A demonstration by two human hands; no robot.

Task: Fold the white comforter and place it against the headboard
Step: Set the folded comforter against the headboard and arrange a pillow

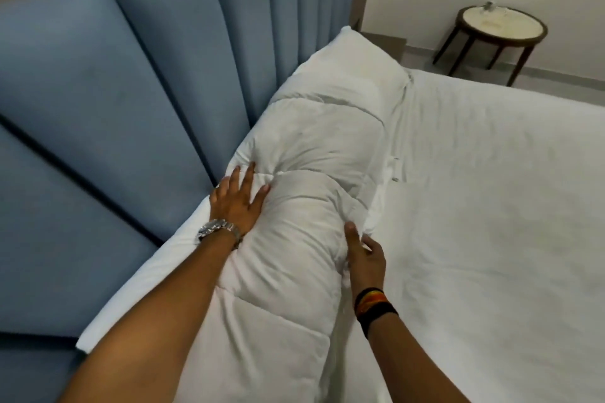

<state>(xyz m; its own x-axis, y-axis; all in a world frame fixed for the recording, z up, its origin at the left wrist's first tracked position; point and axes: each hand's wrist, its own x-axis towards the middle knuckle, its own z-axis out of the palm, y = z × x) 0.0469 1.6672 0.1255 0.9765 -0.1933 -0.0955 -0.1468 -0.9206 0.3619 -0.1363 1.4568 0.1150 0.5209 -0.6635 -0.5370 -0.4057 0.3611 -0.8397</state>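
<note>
The white quilted comforter (pixel 304 154) lies folded into a long thick roll along the blue padded headboard (pixel 108 101), on top of the bed. My left hand (pixel 237 201), with a metal watch at the wrist, rests flat with fingers spread on the roll's headboard side. My right hand (pixel 361 252), with dark bands at the wrist, presses the opposite side of the roll, thumb up on the fabric and fingers curled into a fold. Both hands bracket the roll near its middle.
A white pillow (pixel 357 52) lies at the far end of the roll against the headboard. The white sheet (pixel 491 190) covers the mattress to the right. A round dark-legged side table (pixel 501 29) with a lamp base stands by the far wall.
</note>
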